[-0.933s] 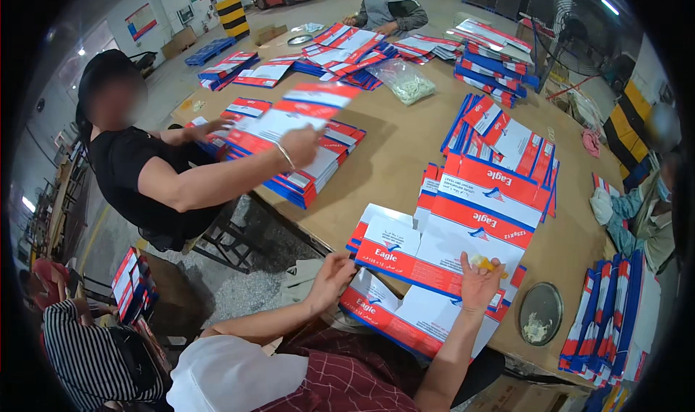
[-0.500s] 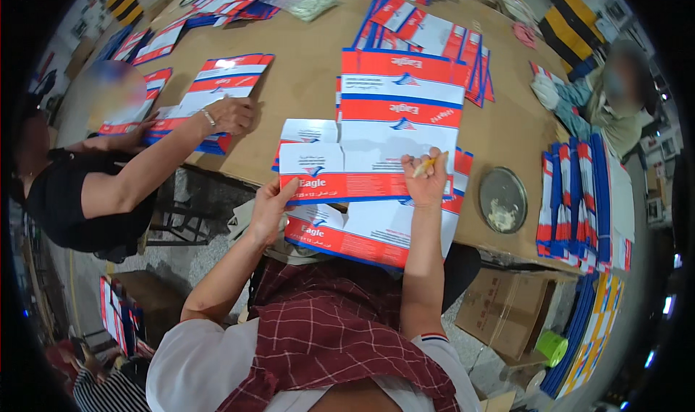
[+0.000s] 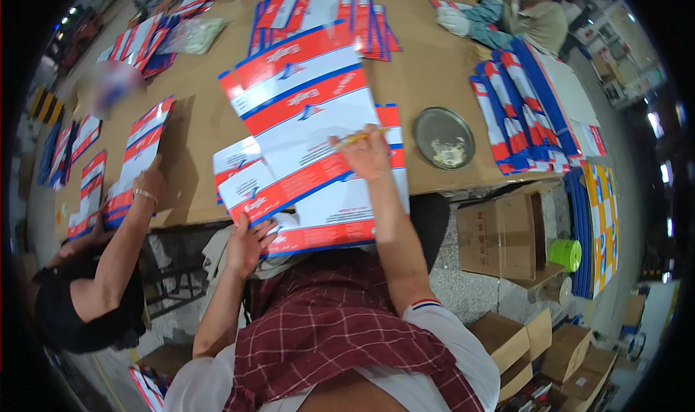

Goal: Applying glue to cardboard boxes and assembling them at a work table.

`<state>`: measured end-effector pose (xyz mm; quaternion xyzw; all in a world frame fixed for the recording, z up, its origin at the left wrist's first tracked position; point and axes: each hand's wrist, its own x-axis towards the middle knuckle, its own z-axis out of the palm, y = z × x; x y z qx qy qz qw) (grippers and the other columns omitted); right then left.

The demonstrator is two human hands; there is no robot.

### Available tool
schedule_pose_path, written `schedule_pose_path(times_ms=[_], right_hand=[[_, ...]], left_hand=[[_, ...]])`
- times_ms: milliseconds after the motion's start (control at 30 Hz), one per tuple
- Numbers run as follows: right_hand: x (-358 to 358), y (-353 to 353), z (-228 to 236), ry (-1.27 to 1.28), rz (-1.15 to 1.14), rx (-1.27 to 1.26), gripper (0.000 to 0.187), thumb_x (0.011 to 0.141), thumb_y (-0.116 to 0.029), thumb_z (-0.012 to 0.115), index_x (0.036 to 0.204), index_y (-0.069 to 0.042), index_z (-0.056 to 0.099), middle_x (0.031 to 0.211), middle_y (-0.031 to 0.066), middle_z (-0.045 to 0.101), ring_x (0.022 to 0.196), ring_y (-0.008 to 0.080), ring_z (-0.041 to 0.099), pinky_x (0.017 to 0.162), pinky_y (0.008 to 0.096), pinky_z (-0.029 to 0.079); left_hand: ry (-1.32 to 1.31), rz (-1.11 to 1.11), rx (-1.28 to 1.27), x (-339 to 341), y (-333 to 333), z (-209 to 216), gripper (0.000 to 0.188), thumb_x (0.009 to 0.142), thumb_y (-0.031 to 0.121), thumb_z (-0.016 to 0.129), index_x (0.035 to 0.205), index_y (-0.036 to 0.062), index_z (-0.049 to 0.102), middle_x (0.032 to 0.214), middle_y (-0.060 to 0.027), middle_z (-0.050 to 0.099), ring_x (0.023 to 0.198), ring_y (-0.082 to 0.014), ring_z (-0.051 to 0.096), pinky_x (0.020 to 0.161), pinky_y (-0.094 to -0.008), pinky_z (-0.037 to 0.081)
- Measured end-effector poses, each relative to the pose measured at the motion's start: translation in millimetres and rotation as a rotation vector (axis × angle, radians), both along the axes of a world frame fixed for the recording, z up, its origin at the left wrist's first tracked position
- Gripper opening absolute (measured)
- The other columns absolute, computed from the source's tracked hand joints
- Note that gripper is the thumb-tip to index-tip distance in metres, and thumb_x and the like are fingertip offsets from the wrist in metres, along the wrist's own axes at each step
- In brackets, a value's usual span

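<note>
A flattened cardboard carton sheet [image 3: 311, 115], printed red, white and blue, lies tilted over another sheet [image 3: 340, 202] of the same kind at the table's near edge. My left hand [image 3: 246, 247] grips its lower left corner, where a white flap [image 3: 242, 184] sticks out. Over the sheet's right side is my right hand [image 3: 368, 157], fingers closed around a thin yellow stick [image 3: 360, 138]. Whether the stick's end touches the cardboard I cannot tell. To the right of the sheets stands a round metal dish [image 3: 444, 138] with pale paste in it.
Stacks of printed sheets [image 3: 318, 14] lie further back, beside a plastic bag [image 3: 192, 36]. Folded sheets [image 3: 517, 112] stand at the right edge. A co-worker's hand [image 3: 150, 182] handles sheets at left; another person [image 3: 532, 18] sits far right. Cardboard boxes [image 3: 499, 238] stand below the table.
The view has swung to the right. The top sheet has turned counterclockwise, its left corner lower, and both my hands have moved with it. The co-worker's hand at left has shifted along the sheets.
</note>
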<state>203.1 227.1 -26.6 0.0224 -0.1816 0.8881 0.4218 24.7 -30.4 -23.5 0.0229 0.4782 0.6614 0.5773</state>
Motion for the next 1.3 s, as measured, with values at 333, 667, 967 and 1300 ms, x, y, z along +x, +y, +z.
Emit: schedule_pose_path(times_ms=[333,667,967,1300], right_hand=[[63.2,-2.5,-13.4,-0.076,-0.081,0.122,0.013,0.083,-0.029,0.06,0.085,-0.017,0.057,0.06,-0.0063,0.047,0.061,0.0061,0.048,0.101,0.0456,0.029],[112.6,-14.0,-18.7,-0.109,-0.133,0.084,0.02,0.082,-0.036,0.057,0.088,-0.017,0.061,0.061,-0.0049,0.055,0.059,0.0098,0.055,0.104,0.0546,0.021],[121.3,-21.4,-10.9,-0.149,-0.151,0.12,0.02,0.081,-0.038,0.058,0.086,-0.019,0.06,0.059,-0.0067,0.051,0.058,0.0088,0.049,0.105,0.0531,0.019],[70.8,4.9,99.1,0.32,-0.105,0.244,0.019,0.076,-0.04,0.064,0.075,-0.022,0.059,0.054,-0.0095,0.035,0.052,0.0071,0.037,0.108,0.0516,0.006]], left_hand=[[0.303,-0.132,-0.015,-19.8,-18.5,-4.9,0.028,0.09,0.025,0.05,0.108,0.0036,0.054,0.104,-0.006,0.059,0.095,-0.0154,0.056,0.084,-0.0317,0.044],[0.456,-0.506,-0.137,-25.9,-18.1,22.3,0.035,0.083,0.024,0.062,0.108,-0.0006,0.058,0.107,-0.0067,0.059,0.095,-0.0133,0.053,0.087,-0.0281,0.041],[0.673,-0.584,0.006,-14.4,-32.8,49.8,0.031,0.085,0.019,0.059,0.106,-0.0039,0.057,0.095,-0.0058,0.062,0.084,-0.0118,0.055,0.077,-0.026,0.044],[0.402,-0.203,0.226,-49.9,22.2,85.9,0.031,0.087,0.022,0.056,0.108,-0.0005,0.055,0.099,-0.0061,0.062,0.085,-0.0097,0.058,0.078,-0.0272,0.048]])
